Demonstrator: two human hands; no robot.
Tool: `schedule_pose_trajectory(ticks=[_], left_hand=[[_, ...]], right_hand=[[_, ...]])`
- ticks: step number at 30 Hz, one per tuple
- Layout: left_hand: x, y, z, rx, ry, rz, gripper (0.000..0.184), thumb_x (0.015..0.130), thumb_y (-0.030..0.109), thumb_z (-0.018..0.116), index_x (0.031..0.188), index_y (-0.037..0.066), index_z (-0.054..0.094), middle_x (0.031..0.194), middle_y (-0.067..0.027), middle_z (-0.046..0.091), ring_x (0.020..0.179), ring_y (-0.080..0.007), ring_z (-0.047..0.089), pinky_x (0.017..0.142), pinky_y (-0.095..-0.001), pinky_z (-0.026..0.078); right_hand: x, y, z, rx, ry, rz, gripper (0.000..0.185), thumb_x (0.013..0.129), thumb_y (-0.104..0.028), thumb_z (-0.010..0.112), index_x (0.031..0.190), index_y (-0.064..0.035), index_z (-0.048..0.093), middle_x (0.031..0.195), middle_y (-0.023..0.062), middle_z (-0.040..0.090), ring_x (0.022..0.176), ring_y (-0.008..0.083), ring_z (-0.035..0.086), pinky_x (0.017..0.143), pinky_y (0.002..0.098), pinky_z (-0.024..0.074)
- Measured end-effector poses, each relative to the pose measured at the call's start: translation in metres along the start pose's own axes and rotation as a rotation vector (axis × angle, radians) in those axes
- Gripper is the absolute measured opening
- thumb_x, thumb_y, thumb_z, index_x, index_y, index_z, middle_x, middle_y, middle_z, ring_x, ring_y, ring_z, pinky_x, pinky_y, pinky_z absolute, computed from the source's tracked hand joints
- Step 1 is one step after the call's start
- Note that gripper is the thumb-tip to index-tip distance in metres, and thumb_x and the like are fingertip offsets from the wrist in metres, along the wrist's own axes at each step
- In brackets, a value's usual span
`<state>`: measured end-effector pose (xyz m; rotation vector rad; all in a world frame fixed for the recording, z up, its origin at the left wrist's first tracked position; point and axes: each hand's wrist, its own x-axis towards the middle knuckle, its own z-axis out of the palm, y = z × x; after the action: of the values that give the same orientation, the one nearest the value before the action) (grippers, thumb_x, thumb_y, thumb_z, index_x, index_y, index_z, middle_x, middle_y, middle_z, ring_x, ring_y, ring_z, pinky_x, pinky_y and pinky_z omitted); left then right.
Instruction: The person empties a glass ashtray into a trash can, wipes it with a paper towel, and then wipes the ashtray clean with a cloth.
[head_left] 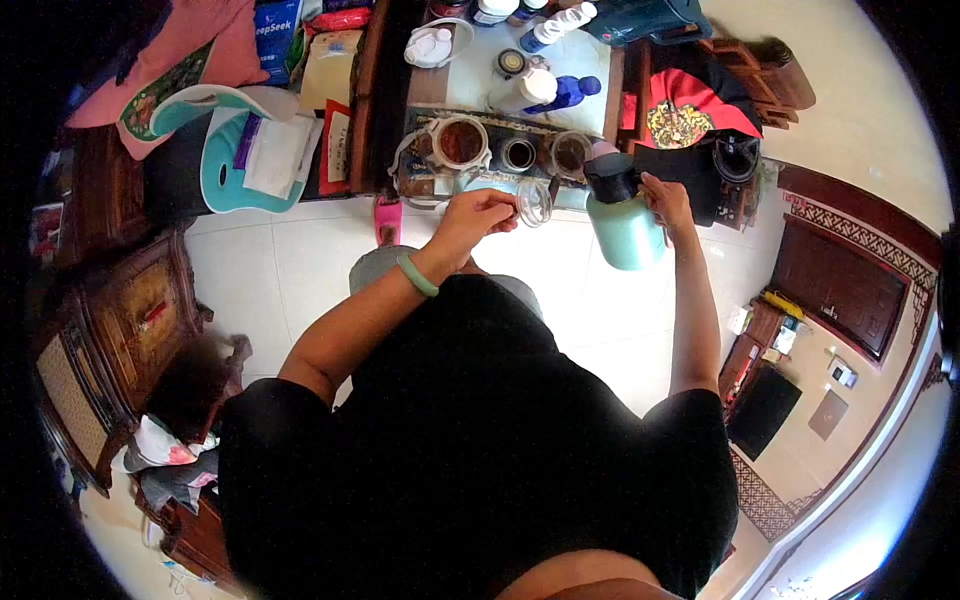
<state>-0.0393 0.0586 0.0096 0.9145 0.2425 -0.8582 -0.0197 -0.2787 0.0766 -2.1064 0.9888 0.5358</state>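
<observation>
My left hand, a green bangle on its wrist, pinches a small clear glass cup in front of the tea tray. My right hand grips the handle of a mint-green thermos jug with a black top, held roughly upright to the right of the cup. On the tray beyond stand a white-rimmed pot with brown contents, a small dark cup and a dark-looking round vessel. What is inside the glass cup I cannot make out.
Behind the tray are a white bottle, a blue bottle and a clear plastic container. A teal-and-white sun visor lies at the left. On the right is a red-and-black cap. A pink slipper sits on the floor.
</observation>
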Motion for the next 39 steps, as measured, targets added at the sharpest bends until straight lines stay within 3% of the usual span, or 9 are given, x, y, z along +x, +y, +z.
schedule_pose_trajectory(ticks=[5,7,9,12,13,15,37,39], left_hand=[[-0.001,-0.002,0.0,-0.012,-0.008,-0.005,0.017,0.088,0.009,0.053,0.1,-0.003,0.059,0.084,-0.0064,0.062,0.073,-0.011,0.057,0.061,-0.02,0.045],[0.001,-0.006,-0.002,-0.04,-0.031,0.007,0.019,0.087,0.007,0.053,0.101,-0.005,0.057,0.09,-0.01,0.061,0.078,-0.0143,0.059,0.074,-0.0247,0.05],[0.004,-0.01,-0.003,-0.065,-0.029,0.001,0.02,0.087,0.007,0.054,0.101,-0.005,0.058,0.089,-0.0097,0.061,0.078,-0.0143,0.059,0.074,-0.0248,0.05],[0.004,-0.012,-0.003,-0.096,-0.034,0.015,0.019,0.086,0.007,0.055,0.1,-0.005,0.058,0.087,-0.0089,0.061,0.078,-0.0147,0.059,0.074,-0.0257,0.049],[0.004,-0.011,-0.002,-0.098,-0.034,0.016,0.019,0.086,0.007,0.055,0.1,-0.005,0.058,0.087,-0.0089,0.061,0.078,-0.0147,0.059,0.074,-0.0257,0.049],[0.003,-0.01,0.0,-0.073,-0.01,-0.005,0.019,0.086,0.007,0.054,0.1,-0.005,0.058,0.088,-0.0091,0.061,0.078,-0.0149,0.059,0.074,-0.0258,0.049],[0.001,-0.009,-0.001,-0.07,-0.02,0.012,0.023,0.086,0.008,0.054,0.104,-0.007,0.055,0.091,-0.0126,0.06,0.08,-0.0171,0.06,0.076,-0.0279,0.052],[0.001,-0.008,-0.001,-0.068,-0.03,0.023,0.023,0.086,0.008,0.054,0.103,-0.007,0.055,0.091,-0.0121,0.06,0.08,-0.0168,0.06,0.076,-0.0277,0.051]], right_hand=[[-0.002,-0.003,0.002,0.006,-0.016,-0.025,0.042,0.081,-0.041,0.062,0.058,-0.0065,0.057,0.046,-0.0027,0.04,0.037,0.0078,0.032,0.036,0.0253,0.0216],[-0.003,-0.005,0.002,-0.011,-0.016,-0.074,0.041,0.082,-0.042,0.061,0.06,-0.0073,0.056,0.045,-0.0047,0.036,0.035,0.0059,0.028,0.035,0.0239,0.0185],[0.005,-0.006,0.002,-0.044,-0.018,-0.035,0.042,0.083,-0.042,0.06,0.059,-0.0081,0.054,0.045,-0.0051,0.036,0.035,0.0053,0.027,0.035,0.0233,0.0184],[0.014,-0.001,-0.004,-0.088,-0.062,-0.051,0.043,0.08,-0.043,0.062,0.06,-0.004,0.06,0.045,0.0,0.042,0.037,0.0102,0.038,0.036,0.0268,0.0262],[0.012,-0.004,-0.003,-0.09,-0.061,-0.051,0.043,0.08,-0.043,0.062,0.06,-0.004,0.06,0.045,0.0,0.042,0.037,0.0102,0.038,0.036,0.0268,0.0262],[0.01,-0.007,-0.001,-0.114,-0.049,-0.072,0.044,0.085,-0.043,0.058,0.057,-0.0099,0.051,0.045,-0.0058,0.035,0.035,0.0052,0.026,0.035,0.0226,0.0172],[0.014,-0.051,-0.013,-0.363,-0.172,-0.1,0.046,0.085,-0.045,0.055,0.058,-0.008,0.052,0.045,-0.0031,0.036,0.034,0.0081,0.029,0.033,0.0248,0.0208],[0.015,-0.057,-0.011,-0.369,-0.154,-0.013,0.045,0.086,-0.045,0.054,0.059,-0.0085,0.052,0.045,-0.0033,0.036,0.034,0.0085,0.029,0.033,0.025,0.0213]])
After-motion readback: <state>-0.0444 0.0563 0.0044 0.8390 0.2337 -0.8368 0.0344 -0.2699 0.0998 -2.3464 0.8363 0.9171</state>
